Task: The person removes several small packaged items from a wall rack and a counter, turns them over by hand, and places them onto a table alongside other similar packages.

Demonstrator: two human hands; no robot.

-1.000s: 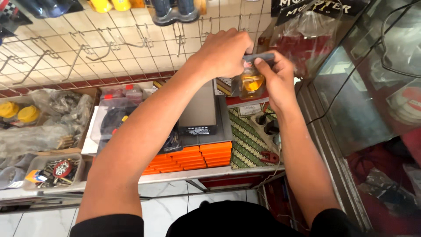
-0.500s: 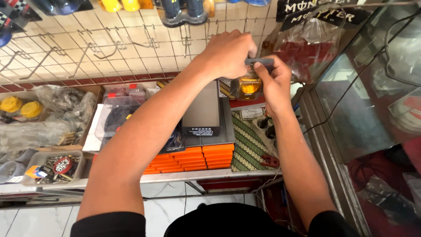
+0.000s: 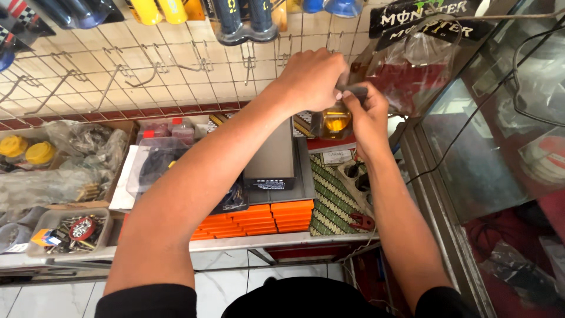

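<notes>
Both hands meet high against the white wire grid panel (image 3: 176,76), over the far edge of the counter (image 3: 247,242). The left hand (image 3: 312,79) is curled into a loose fist, fingers closed over the top of a small clear packet (image 3: 334,122) with a yellow part inside; the right hand (image 3: 366,115) pinches the dark strip at the packet's upper right corner between thumb and fingers. The packet hangs just under the left hand and to the left of the right palm, touching both. Whether it sits on a hook is hidden by the fingers. Above the hands, along the top of the grid, hang blister packs: yellow ones (image 3: 158,9) to the left, a dark pair (image 3: 246,20) in the middle, blue ones (image 3: 329,6) further right. At upper right a black sign (image 3: 424,17) with pale lettering sits over a crinkled clear bag with red contents (image 3: 412,79). Below the arms lies a dark flat box (image 3: 272,159) with a small label on its near edge, and in front of it a stack of orange boxes (image 3: 265,218). A green and white patterned packet (image 3: 331,200) lies to their right. On the left are yellow-capped jars (image 3: 26,150), clear bags (image 3: 53,185) and a tray of small parts (image 3: 67,232). A glass case (image 3: 488,153) stands on the right.
</notes>
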